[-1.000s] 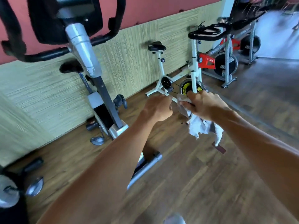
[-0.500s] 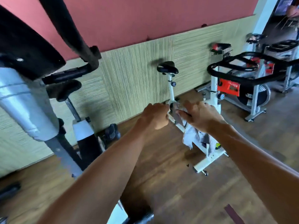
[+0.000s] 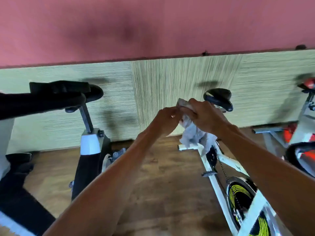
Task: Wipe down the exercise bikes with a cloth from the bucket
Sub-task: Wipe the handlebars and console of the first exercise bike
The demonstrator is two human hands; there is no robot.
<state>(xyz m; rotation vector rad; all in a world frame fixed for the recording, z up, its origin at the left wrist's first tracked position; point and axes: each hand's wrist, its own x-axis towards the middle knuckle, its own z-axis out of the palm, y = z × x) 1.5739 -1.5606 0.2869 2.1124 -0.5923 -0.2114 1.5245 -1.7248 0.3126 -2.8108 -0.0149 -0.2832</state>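
Note:
A crumpled grey cloth (image 3: 193, 133) hangs in the air in front of me. My right hand (image 3: 204, 116) grips its top, and my left hand (image 3: 166, 120) pinches its left edge, fingers closed on it. Behind the cloth stands a white exercise bike (image 3: 219, 169) with a black saddle (image 3: 219, 97) and a yellow-and-black flywheel (image 3: 238, 195). A black and white bike (image 3: 90, 145) with a black saddle (image 3: 88, 92) stands to the left. The bucket is not in view.
A third bike with red parts (image 3: 305, 133) stands at the right edge. All bikes stand along a wall with pale green panelling (image 3: 170, 92) below red paint. Wooden floor (image 3: 162, 176) lies between the two nearer bikes.
The view has swung left and closer to the wall, so the white bike now lies to my right. Both hands rose, and my left hand closed in onto the cloth.

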